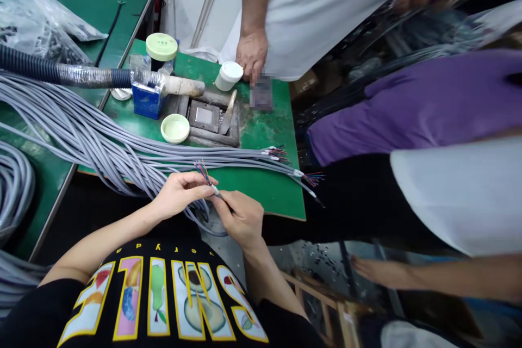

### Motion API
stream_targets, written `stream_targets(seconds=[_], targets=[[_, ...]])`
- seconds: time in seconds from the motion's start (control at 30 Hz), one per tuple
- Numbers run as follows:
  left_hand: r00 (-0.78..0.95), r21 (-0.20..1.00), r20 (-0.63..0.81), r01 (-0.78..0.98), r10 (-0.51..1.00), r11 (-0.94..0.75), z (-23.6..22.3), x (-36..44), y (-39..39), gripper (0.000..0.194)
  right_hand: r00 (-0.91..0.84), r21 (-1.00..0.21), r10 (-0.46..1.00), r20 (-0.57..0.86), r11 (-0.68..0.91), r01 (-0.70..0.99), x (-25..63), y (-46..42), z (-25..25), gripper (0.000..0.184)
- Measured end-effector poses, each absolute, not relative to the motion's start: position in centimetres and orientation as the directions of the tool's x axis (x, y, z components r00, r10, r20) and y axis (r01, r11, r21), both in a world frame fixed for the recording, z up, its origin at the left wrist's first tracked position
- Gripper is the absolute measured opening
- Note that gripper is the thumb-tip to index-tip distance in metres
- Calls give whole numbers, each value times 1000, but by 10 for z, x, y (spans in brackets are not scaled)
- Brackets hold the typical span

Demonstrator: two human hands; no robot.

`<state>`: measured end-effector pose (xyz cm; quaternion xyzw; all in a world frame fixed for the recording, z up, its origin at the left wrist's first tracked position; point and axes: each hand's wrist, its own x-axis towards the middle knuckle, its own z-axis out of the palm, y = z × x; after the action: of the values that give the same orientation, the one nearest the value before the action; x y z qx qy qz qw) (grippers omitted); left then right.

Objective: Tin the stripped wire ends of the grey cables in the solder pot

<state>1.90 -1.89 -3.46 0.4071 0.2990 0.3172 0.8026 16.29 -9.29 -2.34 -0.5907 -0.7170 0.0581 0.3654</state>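
My right hand [241, 216] is wrapped round a grey cable just below its stripped end. My left hand [181, 193] pinches that end between thumb and fingers. Thin red, blue and dark wires [201, 171] fan out above my fingertips, over a short white sleeve [215, 190]. Just beyond my hands, a bundle of grey cables [134, 149] runs across the green table [261, 190]. Its stripped ends [312, 178] stick out past the right edge. Part of the held cable is hidden in my right palm.
A square metal pot [204, 115] is set in the table, with a flat blade [229, 114] beside it. Around it are a pale green lid [175, 128], a white tub [229, 75], a blue box [147, 99] and a black hose [36, 65]. A co-worker's hand [253, 53] rests opposite; other people stand right.
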Motion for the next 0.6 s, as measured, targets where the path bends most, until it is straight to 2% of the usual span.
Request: stream_targets(seconds=[0.13, 0.33, 0.6], targets=[[623, 847, -225, -255, 749, 467, -35, 18, -19, 38, -32, -509, 888, 458, 291, 810, 163, -94, -25, 30], [561, 906, -205, -202, 802, 373, -35, 21, -19, 31, 1, -664, 950, 314, 219, 715, 164, -96, -26, 34], [505, 936, -215, -139, 836, 325, -30, 26, -18, 39, 20, -787, 983, 180, 132, 603, 165, -96, -28, 38]])
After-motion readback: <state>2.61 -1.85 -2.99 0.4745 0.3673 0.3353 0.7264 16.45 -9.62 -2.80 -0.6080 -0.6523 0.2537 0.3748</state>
